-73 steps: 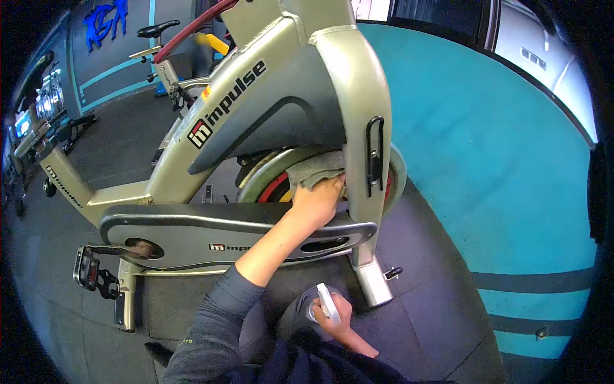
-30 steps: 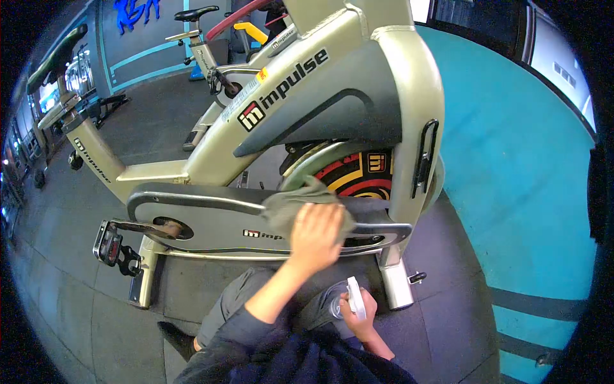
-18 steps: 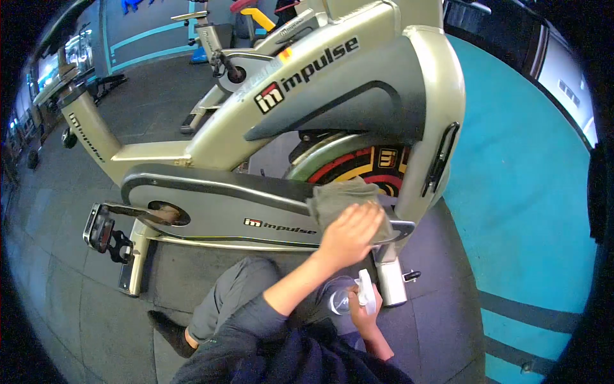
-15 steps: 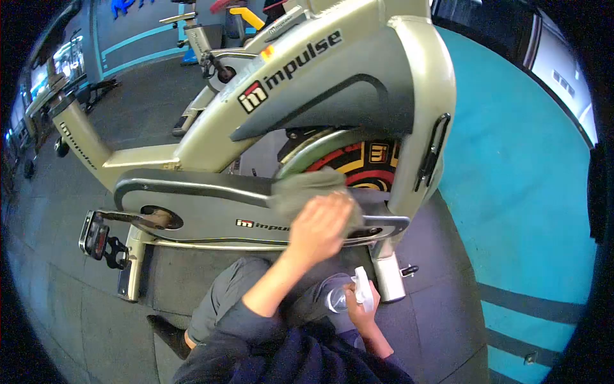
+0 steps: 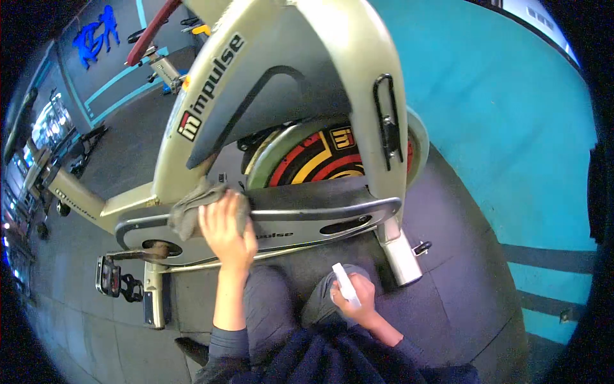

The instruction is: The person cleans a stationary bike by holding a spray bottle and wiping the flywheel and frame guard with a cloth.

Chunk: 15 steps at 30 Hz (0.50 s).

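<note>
My left hand (image 5: 225, 230) presses a dark grey cloth (image 5: 188, 211) against the upper edge of the chain guard (image 5: 300, 233) on a spin bike. The cloth bunches over the guard's rim toward its left half, partly covered by my fingers. Lower down, near my knee, my right hand (image 5: 359, 296) is wrapped around a spray bottle (image 5: 345, 285). Its white trigger head shows, while most of the body is hidden. Above the guard sits the bike's flywheel (image 5: 307, 157) with red and yellow rings, and the crank pedal (image 5: 112, 276) is to the left of the guard.
The beige bike frame (image 5: 374, 77) rises close in front of me. Its rear foot (image 5: 403, 259) rests on dark floor mats (image 5: 441, 313). A turquoise floor area (image 5: 492, 141) lies to the right. Other gym equipment (image 5: 167, 70) stands at the back left.
My left hand has slid the cloth leftward along the chain guard. My right hand still holds the spray bottle, turned slightly. The view has shifted, showing the bike at a different angle.
</note>
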Each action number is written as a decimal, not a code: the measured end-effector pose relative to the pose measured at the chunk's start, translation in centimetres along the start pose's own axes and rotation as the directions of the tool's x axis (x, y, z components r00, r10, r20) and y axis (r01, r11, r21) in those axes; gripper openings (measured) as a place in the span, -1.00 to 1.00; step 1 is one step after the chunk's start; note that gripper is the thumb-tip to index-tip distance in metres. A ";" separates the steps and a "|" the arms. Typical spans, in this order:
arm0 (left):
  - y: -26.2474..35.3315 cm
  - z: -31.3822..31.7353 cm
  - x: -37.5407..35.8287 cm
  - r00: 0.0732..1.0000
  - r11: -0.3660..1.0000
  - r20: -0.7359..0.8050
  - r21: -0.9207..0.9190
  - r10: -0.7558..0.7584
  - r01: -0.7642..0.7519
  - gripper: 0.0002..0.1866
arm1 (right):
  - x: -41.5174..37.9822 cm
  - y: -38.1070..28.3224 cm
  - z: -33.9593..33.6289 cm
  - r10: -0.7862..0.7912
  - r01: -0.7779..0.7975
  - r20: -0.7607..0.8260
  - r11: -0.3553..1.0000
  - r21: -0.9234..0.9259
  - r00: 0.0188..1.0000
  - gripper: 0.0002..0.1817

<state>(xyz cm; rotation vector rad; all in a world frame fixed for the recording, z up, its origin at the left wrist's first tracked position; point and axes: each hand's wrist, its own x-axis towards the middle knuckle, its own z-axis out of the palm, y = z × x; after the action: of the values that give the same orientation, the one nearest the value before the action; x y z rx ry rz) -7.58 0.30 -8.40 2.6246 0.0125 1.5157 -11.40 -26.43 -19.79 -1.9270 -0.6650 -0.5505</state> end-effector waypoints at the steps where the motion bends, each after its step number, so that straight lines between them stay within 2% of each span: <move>1: 1.6 0.5 0.4 0.999 0.998 0.026 -0.045 0.047 -0.046 -0.51 | -0.3 -0.2 -0.1 0.018 -0.017 0.035 0.999 -0.033 0.999 -0.67; 2: 3.3 1.0 0.6 0.994 0.991 0.067 -0.112 0.087 -0.079 -0.48 | -0.3 -0.3 -0.1 0.025 -0.024 0.029 0.999 -0.037 0.999 -0.67; 4: 6.8 2.3 0.7 0.976 0.968 0.111 -0.191 0.187 -0.163 -0.45 | -0.5 -0.5 -0.1 -0.137 0.135 -0.009 0.988 -0.078 0.991 -0.65; 5: 10.0 3.5 1.0 0.957 0.950 0.164 -0.242 0.239 -0.196 -0.42 | -0.9 -0.3 -0.2 -0.131 0.130 -0.006 0.989 -0.067 0.991 -0.65; 9: 14.7 5.3 2.3 0.911 0.933 0.273 -0.273 0.310 -0.236 -0.33 | -0.8 -0.2 -0.5 -0.110 0.109 -0.013 0.992 -0.059 0.994 -0.67; 11: 15.6 6.1 3.1 0.896 0.928 0.303 -0.284 0.325 -0.241 -0.30 | -0.7 -0.1 -0.5 -0.077 0.076 -0.049 0.997 -0.006 0.996 -0.71; 13: 16.0 6.6 3.9 0.859 0.928 0.391 -0.300 0.331 -0.221 -0.39 | -0.4 -0.1 -0.8 -0.045 0.045 -0.052 0.999 0.007 0.998 -0.75; 15: 15.6 6.7 4.4 0.844 0.921 0.408 -0.317 0.347 -0.225 -0.40 | -0.3 0.0 -1.0 -0.015 0.018 -0.061 0.999 0.044 0.998 -0.78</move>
<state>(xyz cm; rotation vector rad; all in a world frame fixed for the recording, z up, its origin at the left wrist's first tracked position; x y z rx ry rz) -0.30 -15.53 -6.38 2.7746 -0.6058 0.8344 -11.69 -27.41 -19.57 -1.8574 -0.6499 -0.5973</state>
